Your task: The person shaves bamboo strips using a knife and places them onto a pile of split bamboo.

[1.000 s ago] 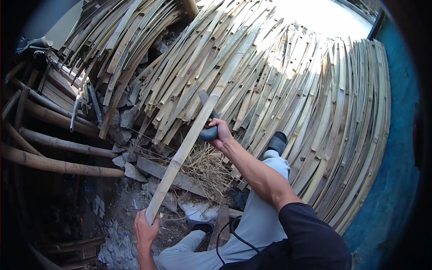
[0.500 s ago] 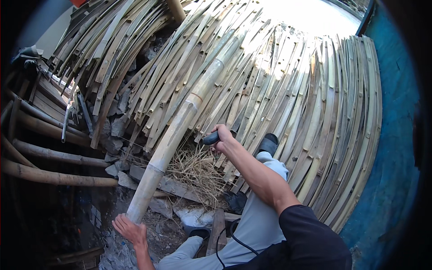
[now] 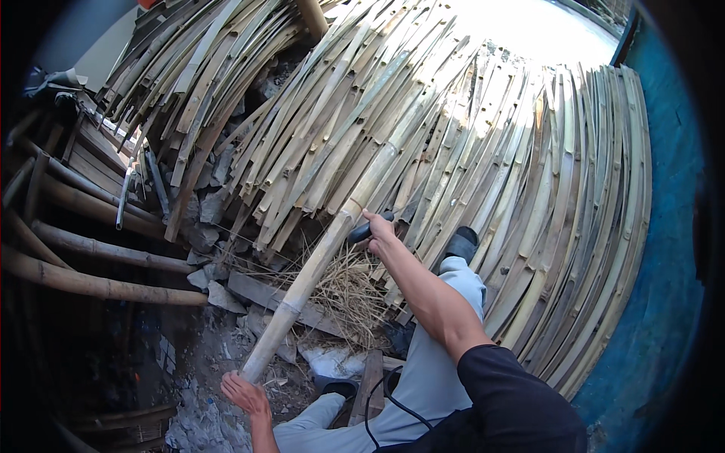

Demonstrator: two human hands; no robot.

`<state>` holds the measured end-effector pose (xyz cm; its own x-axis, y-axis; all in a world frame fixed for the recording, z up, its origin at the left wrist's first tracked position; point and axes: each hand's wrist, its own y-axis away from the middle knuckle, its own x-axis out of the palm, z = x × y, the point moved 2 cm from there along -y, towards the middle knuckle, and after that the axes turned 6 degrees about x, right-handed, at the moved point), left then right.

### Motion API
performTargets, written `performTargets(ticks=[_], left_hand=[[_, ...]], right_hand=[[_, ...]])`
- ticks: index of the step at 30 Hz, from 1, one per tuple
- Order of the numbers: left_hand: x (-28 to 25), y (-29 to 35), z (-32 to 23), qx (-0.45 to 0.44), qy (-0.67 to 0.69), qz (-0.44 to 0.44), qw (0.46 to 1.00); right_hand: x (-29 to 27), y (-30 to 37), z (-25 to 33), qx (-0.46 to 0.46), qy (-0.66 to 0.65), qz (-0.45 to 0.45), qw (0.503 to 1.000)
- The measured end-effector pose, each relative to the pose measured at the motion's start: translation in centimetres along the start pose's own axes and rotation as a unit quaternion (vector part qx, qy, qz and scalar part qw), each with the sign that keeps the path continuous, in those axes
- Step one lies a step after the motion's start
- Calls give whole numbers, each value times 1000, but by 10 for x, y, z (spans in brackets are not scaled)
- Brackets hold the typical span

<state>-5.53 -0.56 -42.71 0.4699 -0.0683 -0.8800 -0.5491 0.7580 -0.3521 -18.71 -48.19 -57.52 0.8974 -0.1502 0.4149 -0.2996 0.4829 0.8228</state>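
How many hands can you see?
2: the left hand at the bamboo pole's lower end, the right hand gripping a dark tool handle beside the pole.
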Motion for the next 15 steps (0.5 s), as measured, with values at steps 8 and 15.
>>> performTargets(ticks=[8,15], left_hand=[[10,24,-26,-45,62,42,996],[16,56,-24,1,91,-62,994]], right_hand=[[3,-17,-10,43,-25,41,998],[20,-1,-29,1,-11,-26,1000]])
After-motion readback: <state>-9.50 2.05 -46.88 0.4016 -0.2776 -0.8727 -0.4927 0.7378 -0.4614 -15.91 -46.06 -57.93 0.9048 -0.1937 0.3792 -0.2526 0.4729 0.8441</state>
